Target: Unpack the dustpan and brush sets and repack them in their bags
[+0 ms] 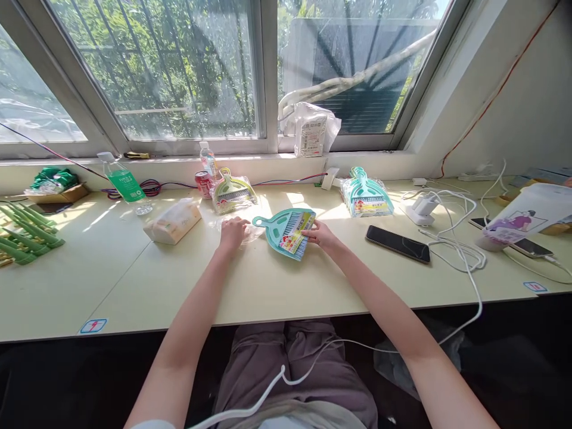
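Note:
My right hand [322, 234] grips the right edge of a teal dustpan and brush set [286, 231] with a yellow label, its handle pointing left. My left hand [233, 233] is at a clear plastic bag [252, 233] on the table, left of the handle, fingers bent together; what they pinch is too small to tell. Behind my left hand lies a yellow-green dustpan set [232, 193] in clear wrap. A stack of wrapped teal dustpan sets [366, 195] lies at the back right.
Left on the table [277, 298] are a tissue pack [173, 221], a tilted bottle [127, 185] and green stalks [29, 235]. A red can [204, 183] stands behind. A phone [397, 243], white cables, a charger [421, 210] and a tilted cup [527, 217] are at right.

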A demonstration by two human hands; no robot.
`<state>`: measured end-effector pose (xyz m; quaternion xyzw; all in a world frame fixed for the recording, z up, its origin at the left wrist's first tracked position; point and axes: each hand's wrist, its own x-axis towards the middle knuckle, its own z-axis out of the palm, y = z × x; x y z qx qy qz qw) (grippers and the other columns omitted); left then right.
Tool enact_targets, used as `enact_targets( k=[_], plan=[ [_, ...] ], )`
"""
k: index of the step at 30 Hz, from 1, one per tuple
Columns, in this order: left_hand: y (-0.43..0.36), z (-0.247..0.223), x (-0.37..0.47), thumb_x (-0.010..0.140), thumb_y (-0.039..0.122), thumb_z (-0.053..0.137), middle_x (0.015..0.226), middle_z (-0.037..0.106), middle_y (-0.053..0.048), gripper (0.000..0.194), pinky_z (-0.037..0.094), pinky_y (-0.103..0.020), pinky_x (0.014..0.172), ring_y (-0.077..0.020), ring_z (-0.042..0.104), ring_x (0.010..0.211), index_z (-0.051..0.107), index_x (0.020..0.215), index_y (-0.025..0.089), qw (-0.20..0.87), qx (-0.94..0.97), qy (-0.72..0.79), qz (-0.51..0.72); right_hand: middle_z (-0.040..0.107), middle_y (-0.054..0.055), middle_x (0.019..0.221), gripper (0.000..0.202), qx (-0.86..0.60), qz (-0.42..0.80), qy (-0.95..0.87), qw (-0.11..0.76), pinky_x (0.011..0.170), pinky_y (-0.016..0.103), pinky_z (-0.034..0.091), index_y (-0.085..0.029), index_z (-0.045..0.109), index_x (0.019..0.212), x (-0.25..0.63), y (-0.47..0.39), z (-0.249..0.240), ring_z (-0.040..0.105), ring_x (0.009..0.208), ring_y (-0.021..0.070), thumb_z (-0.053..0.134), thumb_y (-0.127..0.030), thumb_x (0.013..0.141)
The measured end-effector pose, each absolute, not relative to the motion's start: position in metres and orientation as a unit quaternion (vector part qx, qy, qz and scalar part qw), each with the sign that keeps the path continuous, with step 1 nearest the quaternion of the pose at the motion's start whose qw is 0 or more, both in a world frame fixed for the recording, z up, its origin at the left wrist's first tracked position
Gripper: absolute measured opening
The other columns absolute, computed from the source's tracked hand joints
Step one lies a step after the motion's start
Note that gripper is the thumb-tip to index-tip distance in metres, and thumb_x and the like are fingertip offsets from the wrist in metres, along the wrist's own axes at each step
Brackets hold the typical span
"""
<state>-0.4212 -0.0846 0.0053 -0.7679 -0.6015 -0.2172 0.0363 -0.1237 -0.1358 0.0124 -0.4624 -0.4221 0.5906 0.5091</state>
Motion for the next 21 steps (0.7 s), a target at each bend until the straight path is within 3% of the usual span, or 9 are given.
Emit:
enact_targets(
  k=[3,6,12,17,21],
  plan=[
    [-0.09,0.004,-0.42,0.092,0.034,0.051,0.116,0.066,-0.014,0.036,0.034,-0.048,0.099,-0.0325,0.059,0.108,0.065,0.124,0.023,0.065,-0.769,-0.615,-0.16,0.075,0.007,0.091,0.04,-0.48,0.598,-0.417,0.488,0.08,0.038,0.062,-0.016,0.065,0.096,-0.123,-0.134,0.008,0.074,0.081,0.0223,0.081,-0.005,0.061],
    [-0.094,0.01,-0.419,0.091,0.038,0.055,0.116,0.066,-0.013,0.041,0.036,-0.046,0.097,-0.0319,0.058,0.109,0.06,0.129,0.023,0.059,-0.767,-0.621,-0.149,0.075,0.008,0.092,0.038,-0.485,0.601,-0.405,0.488,0.081,0.038,0.062,-0.015,0.066,0.094,-0.123,-0.131,0.006,0.074,0.084,0.0232,0.08,-0.003,0.061],
    [-0.093,0.014,-0.42,0.088,0.025,0.054,0.101,0.068,-0.012,0.018,0.045,-0.035,0.077,-0.0275,0.063,0.095,0.071,0.09,0.019,0.044,-0.762,-0.633,-0.128,0.075,0.009,0.093,0.032,-0.499,0.586,-0.387,0.508,0.078,0.035,0.063,-0.014,0.065,0.091,-0.117,-0.129,0.006,0.074,0.082,0.0222,0.077,-0.002,0.064],
    [-0.095,0.018,-0.417,0.088,0.016,0.049,0.096,0.066,-0.016,0.02,0.045,-0.034,0.072,-0.0284,0.064,0.091,0.068,0.093,0.014,0.085,-0.754,-0.644,-0.092,0.075,0.009,0.099,0.036,-0.481,0.573,-0.418,0.515,0.078,0.036,0.064,-0.016,0.066,0.095,-0.112,-0.131,0.008,0.073,0.089,0.0242,0.079,-0.005,0.063],
    [-0.102,0.027,-0.412,0.091,0.014,0.041,0.096,0.066,-0.015,0.024,0.045,-0.032,0.069,-0.027,0.063,0.091,0.063,0.1,0.014,0.108,-0.739,-0.652,-0.129,0.075,0.009,0.093,0.043,-0.467,0.575,-0.456,0.492,0.075,0.039,0.064,-0.016,0.064,0.1,-0.117,-0.132,0.009,0.074,0.083,0.025,0.082,-0.01,0.061]
  ],
)
